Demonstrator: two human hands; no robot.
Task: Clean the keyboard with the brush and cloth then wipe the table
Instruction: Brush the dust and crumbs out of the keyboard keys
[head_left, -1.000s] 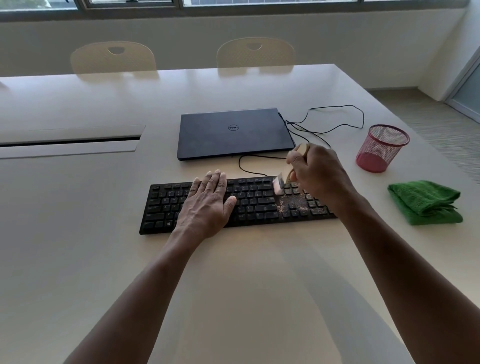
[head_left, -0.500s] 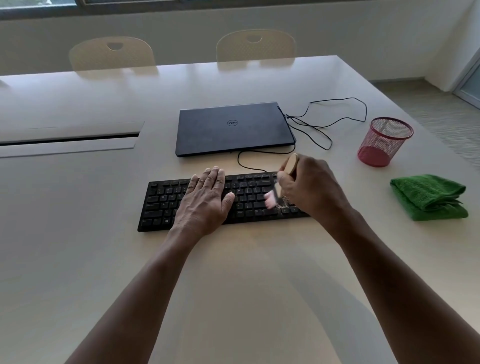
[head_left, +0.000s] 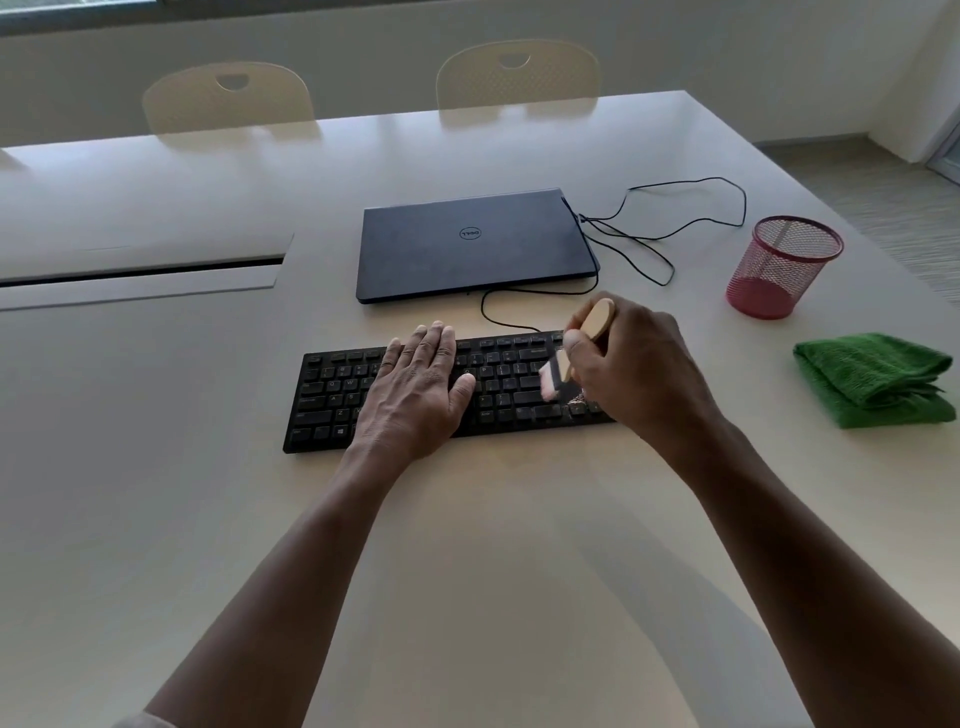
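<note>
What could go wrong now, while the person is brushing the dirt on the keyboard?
1. The brush may push the crumbs down between the keys of the keyboard.
2. Crumbs may scatter onto the table or toward the closed laptop.
3. The right hand hides the keys under it, so dirt there may go unseen.

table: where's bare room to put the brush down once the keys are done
Free: the wide pale table near the person, in front of the black keyboard. Crowded: between red mesh cup, folded green cloth and right hand.
</note>
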